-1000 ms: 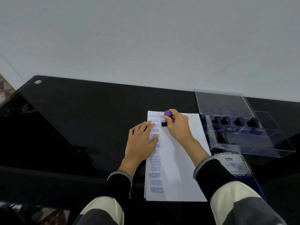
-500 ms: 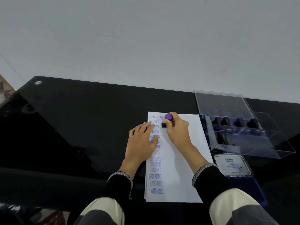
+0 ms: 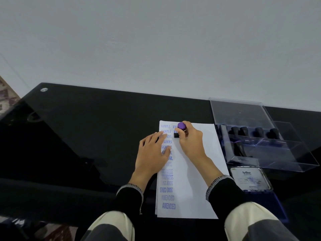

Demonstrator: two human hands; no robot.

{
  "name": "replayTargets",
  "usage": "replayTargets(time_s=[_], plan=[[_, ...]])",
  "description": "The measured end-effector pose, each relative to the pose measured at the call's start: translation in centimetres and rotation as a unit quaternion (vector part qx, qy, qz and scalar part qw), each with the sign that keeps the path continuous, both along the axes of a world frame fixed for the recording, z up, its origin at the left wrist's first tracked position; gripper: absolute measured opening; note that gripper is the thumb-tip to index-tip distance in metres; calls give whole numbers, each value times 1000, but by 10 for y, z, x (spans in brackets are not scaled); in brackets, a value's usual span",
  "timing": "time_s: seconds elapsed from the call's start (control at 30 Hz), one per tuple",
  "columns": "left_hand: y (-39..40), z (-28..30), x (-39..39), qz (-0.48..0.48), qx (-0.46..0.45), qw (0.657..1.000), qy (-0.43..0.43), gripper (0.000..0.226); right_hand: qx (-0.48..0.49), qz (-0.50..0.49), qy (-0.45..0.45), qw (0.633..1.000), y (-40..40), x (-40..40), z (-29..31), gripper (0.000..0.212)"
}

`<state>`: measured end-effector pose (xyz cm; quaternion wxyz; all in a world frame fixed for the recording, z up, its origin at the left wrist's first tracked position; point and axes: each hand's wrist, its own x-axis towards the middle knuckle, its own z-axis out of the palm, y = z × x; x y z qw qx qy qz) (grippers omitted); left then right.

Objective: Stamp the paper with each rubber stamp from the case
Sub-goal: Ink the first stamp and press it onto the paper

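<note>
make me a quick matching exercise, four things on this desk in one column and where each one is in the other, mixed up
Things:
1. rubber stamp
2. left hand
3. clear case
4. ink pad tin

Places:
a. flat on the paper's left edge
b. right of the paper, lid open
c. gripped in the right hand, at the paper's top
d. in front of the case, nearer the person

Pairs: 1-c, 2-a, 3-b, 4-d

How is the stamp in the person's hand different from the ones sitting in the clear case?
The held stamp stands on the paper, gripped by the right hand; the case stamps stand in a row inside the clear case, untouched. The held stamp shows a purple top, while the case stamps look black through the plastic. The left hand rests flat on the paper. All seem to be small knob-handled stamps.
</note>
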<state>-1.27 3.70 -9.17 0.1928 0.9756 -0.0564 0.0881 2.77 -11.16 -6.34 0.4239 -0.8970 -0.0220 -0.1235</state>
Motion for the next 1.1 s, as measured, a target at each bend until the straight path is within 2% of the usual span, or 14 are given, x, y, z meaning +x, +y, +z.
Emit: replayTargets(time_s=[1.1], plan=[[-1, 0, -2, -13, 25, 999, 17, 55, 13, -8, 12, 1000, 2, -8, 2, 32]])
